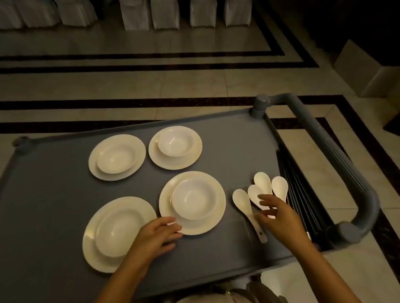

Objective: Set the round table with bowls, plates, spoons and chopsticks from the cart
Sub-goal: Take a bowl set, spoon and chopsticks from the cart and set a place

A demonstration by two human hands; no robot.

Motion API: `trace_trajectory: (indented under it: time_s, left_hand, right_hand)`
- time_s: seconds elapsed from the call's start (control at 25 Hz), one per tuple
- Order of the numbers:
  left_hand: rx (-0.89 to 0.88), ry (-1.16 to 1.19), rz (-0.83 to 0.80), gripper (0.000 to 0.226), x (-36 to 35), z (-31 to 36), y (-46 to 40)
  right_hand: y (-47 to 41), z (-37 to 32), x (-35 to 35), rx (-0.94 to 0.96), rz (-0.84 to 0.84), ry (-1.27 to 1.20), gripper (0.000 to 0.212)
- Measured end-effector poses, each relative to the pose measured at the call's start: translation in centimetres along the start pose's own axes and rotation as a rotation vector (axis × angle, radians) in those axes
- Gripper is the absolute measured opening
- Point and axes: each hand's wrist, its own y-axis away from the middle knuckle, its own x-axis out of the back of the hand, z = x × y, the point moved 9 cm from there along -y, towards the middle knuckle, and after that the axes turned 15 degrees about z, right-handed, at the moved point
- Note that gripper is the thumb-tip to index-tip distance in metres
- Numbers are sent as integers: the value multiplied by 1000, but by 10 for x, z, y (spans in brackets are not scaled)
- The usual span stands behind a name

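From where I stand, everything is on the grey cart: four plates, each with a bowl in it, four white spoons fanned out to the right of them, and a row of dark chopsticks along the cart's right edge by the handle.

The left hand reaches to the near-right plate, fingertips at its near-left rim, fingers fairly straight; I cannot tell whether they have got under the edge or only touch it. The bowl sits in that plate, so lifting the plate would carry both.

The right hand hovers with loosely spread fingers over the spoon handles, gripping nothing I can see. The spoons lie with their bowls pointing away from the person and their handles running back toward that hand (the leftmost one lies a little apart, its handle end clear at the near side). So the spoons are the right hand's business, and I judge a pinch along a handle's length would be the easy way in. The round table is not in sight.
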Motion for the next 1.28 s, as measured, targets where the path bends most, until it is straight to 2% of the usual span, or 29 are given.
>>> trace_trajectory:
  time_s: [0.08,0.24,0.48,0.64,0.96,1.04,1.2,1.28]
  left_hand:
    - [142,106,44,22,-5,-21,-2]
    - [280,244,143,13,-11,-50,-7]
    - [226,321,200,12,-23,-45,-19]
    - [179,273,270,28,-27,-37,-28]
    - [151,279,245,21,-30,-31,-44]
    - [160,313,239,28,-29,-31,-51]
    - [160,356,157,46,-34,-30,-56]
    - [147,372,125,48,-37,-29,-57]
  right_hand:
    - [1,8,0,-41,-6,15,46]
    - [8,23,-13,-5,-40,155,44]
    - [4,9,-23,174,67,456,24]
    - [3,14,-30,134,47,565,22]
    - [0,28,-20,-72,-26,144,19]
    - [-7,31,-6,-105,58,54,20]
    - [-24,51,30,-290,219,-199,14]
    - [-31,57,45,-301,289,-185,15]
